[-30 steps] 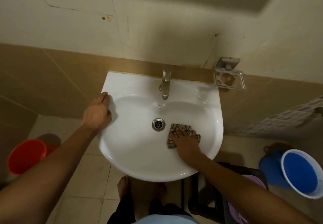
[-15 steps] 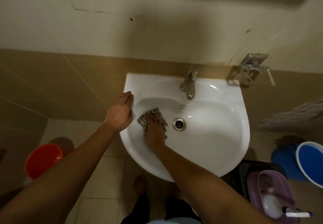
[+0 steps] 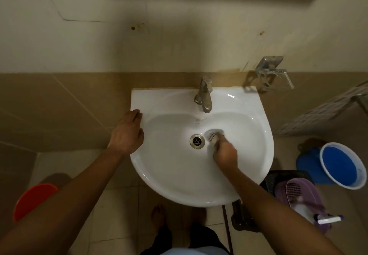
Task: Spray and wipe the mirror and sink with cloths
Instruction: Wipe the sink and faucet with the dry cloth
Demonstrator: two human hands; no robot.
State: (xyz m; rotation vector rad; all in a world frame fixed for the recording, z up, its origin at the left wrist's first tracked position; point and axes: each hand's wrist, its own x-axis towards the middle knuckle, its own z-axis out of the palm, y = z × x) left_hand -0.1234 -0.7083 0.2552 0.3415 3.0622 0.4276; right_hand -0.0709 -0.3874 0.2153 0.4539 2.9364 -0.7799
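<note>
A white wall-mounted sink (image 3: 256, 115) fills the middle of the head view, with a metal tap (image 3: 204, 97) at its back and a drain (image 3: 197, 141) in the bowl. My right hand (image 3: 225, 152) presses a checked cloth (image 3: 214, 134) against the bowl just right of the drain; the cloth is motion-blurred. My left hand (image 3: 127, 133) rests flat on the sink's left rim, holding nothing. No mirror is in view.
A metal soap holder (image 3: 271, 71) juts from the wall right of the tap. On the floor stand a red bucket (image 3: 32, 200) at left, a blue bucket (image 3: 340, 165) at right, and a dark stool carrying a purple basket (image 3: 303, 197) with a spray bottle (image 3: 328, 219). My bare feet are below the sink.
My right hand has swept the cloth from the bowl's right side over to the left of the drain, then back to its right. My left hand stayed on the rim.
</note>
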